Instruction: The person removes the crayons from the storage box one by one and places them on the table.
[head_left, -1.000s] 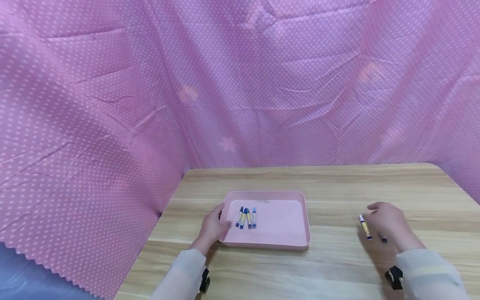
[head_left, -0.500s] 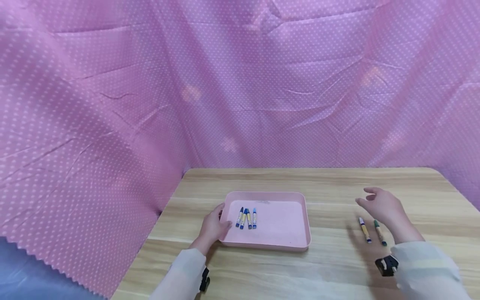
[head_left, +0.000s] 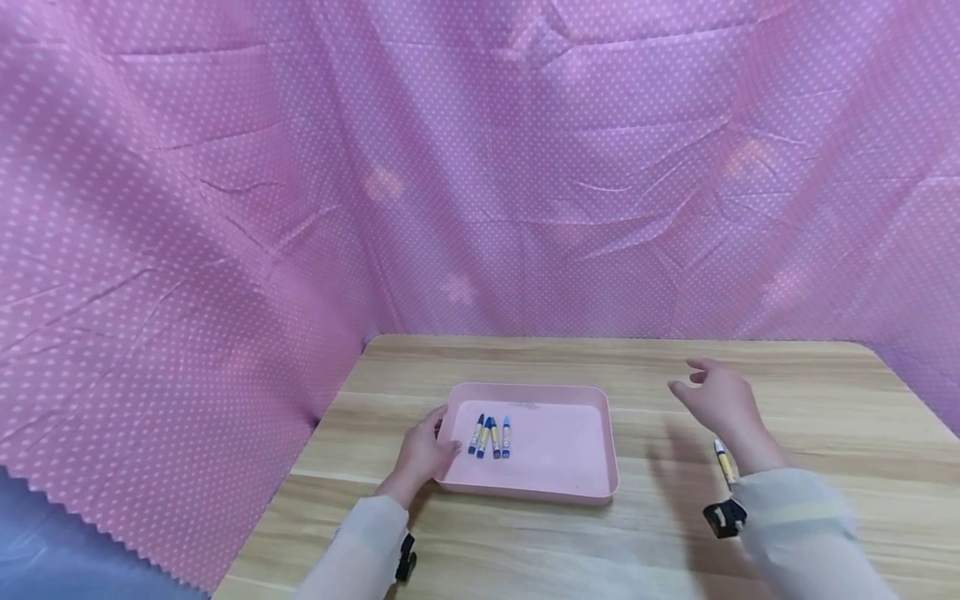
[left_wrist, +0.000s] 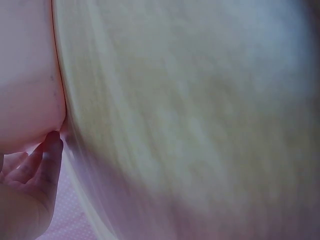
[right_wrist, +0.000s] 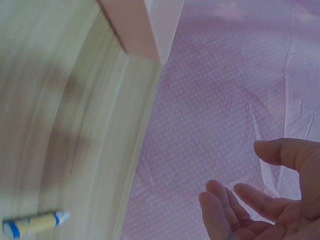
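A shallow pink tray (head_left: 558,442) lies on the table, and my left hand (head_left: 422,454) grips its left rim, thumb over the edge. In the left wrist view, the fingers of my left hand (left_wrist: 32,185) touch the tray's corner. Several crayons (head_left: 484,437) with dark and blue tips lie side by side in the tray's left part. My right hand (head_left: 722,402) hovers over the table right of the tray, its fingers relaxed and apart with nothing between them. A white-tipped crayon (head_left: 724,463) lies beneath my right wrist, seen also as the yellow-wrapped crayon (right_wrist: 37,223) in the right wrist view.
The light wooden table (head_left: 637,367) reaches back to a pink polka-dot cloth (head_left: 525,208) that hangs behind and to the left. Dark wrist devices sit on both sleeves. Blue fabric (head_left: 67,542) shows at the lower left.
My right hand has risen off the crayons and moved left toward the tray, still without anything in it. The green crayon, visible half a second ago, is now out of sight. My left hand stays.
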